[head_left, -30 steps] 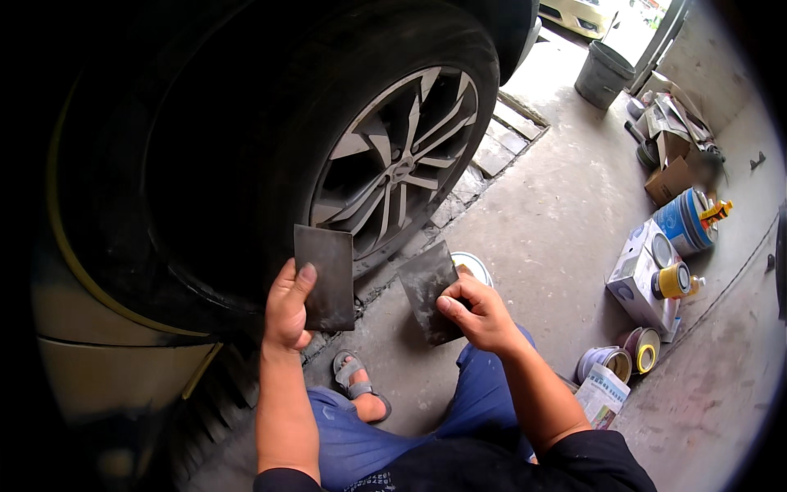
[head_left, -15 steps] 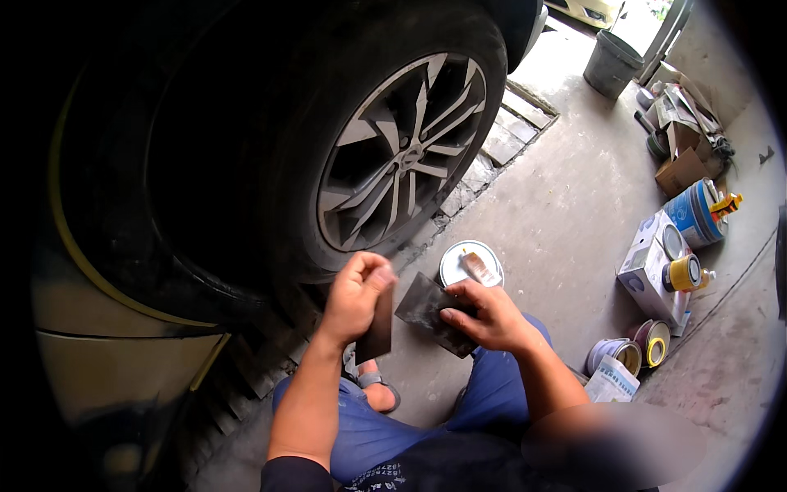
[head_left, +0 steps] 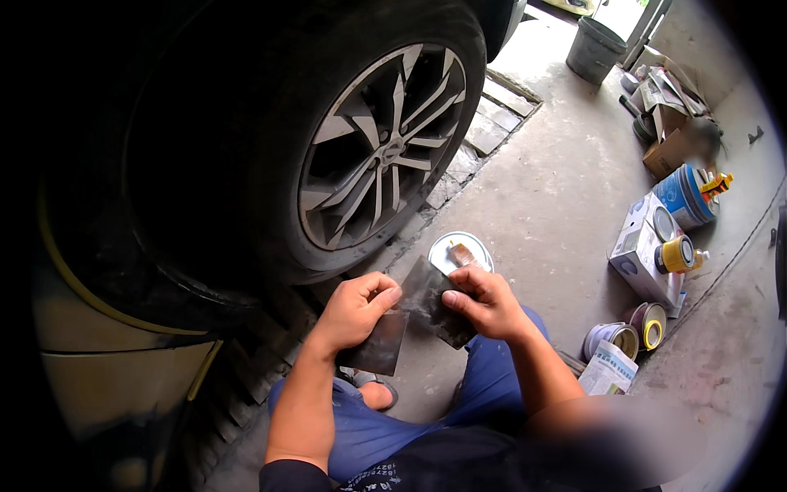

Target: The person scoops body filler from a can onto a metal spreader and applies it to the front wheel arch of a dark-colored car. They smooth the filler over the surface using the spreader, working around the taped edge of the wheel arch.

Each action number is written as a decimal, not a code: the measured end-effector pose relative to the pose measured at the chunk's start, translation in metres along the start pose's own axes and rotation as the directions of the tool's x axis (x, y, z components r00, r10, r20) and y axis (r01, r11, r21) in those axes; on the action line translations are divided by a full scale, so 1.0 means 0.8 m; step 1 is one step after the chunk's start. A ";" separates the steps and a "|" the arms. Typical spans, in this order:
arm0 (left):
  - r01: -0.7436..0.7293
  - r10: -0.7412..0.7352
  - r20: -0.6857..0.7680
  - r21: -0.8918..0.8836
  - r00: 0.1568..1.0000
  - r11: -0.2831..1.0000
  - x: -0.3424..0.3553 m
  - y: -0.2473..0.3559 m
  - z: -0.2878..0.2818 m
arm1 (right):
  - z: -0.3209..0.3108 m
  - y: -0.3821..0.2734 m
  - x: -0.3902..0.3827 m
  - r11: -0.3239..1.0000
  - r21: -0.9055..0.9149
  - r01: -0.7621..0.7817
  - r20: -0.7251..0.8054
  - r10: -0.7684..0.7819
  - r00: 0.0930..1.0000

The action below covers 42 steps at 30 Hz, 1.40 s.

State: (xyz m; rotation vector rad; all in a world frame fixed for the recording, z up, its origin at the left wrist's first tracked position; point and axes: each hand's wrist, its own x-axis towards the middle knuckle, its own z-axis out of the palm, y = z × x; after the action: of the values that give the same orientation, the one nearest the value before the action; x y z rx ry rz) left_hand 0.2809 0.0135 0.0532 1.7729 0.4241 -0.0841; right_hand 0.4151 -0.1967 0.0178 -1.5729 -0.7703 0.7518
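Note:
My left hand [head_left: 354,313] pinches a dark, flat rectangular putty spreader [head_left: 379,346] by its upper edge, thumb on its face, the blade hanging down. A second, larger dark putty spreader [head_left: 428,302] is gripped in my right hand [head_left: 489,305], thumb across its face and fingers behind. Its smeared surface is tilted, with its left edge close to my left fingertips; whether they touch I cannot tell. Just beyond my right hand stands a round white-topped can [head_left: 443,252] on the floor. A brownish, brush-like thing [head_left: 461,254] lies on it, partly hidden by my hand.
A car wheel [head_left: 392,152] with its dark tyre stands close ahead on the left. Along the right wall are a white box [head_left: 638,246], a blue bucket [head_left: 682,197], open tins [head_left: 613,340] and cardboard [head_left: 668,152]. Farther off stands a grey bucket [head_left: 596,51].
My left hand has turned, so its spreader now shows its broad face instead of a narrow side. The two hands' spreaders are closer together. The whole view has shifted slightly.

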 end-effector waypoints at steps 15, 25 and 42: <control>-0.003 -0.111 -0.173 -0.555 0.979 0.832 0.005 -0.021 0.020 | 0.036 0.027 0.024 0.966 0.252 -0.060 -0.095 0.086 0.992; -0.126 -0.034 -0.512 -0.275 0.858 0.953 -0.007 -0.043 -0.027 | -0.086 0.164 0.072 0.900 -0.268 -0.344 -0.404 0.219 0.888; 0.096 -0.213 -0.410 -0.288 0.887 0.953 -0.027 -0.052 -0.015 | -0.151 0.285 0.047 0.905 0.077 -0.418 -0.390 0.413 0.823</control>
State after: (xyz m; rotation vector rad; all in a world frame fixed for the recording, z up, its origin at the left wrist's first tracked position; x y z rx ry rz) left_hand 0.2453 0.0279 0.0237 1.4856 0.8659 0.2549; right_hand 0.5514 -0.2600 -0.1956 -1.8558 -0.1245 0.6988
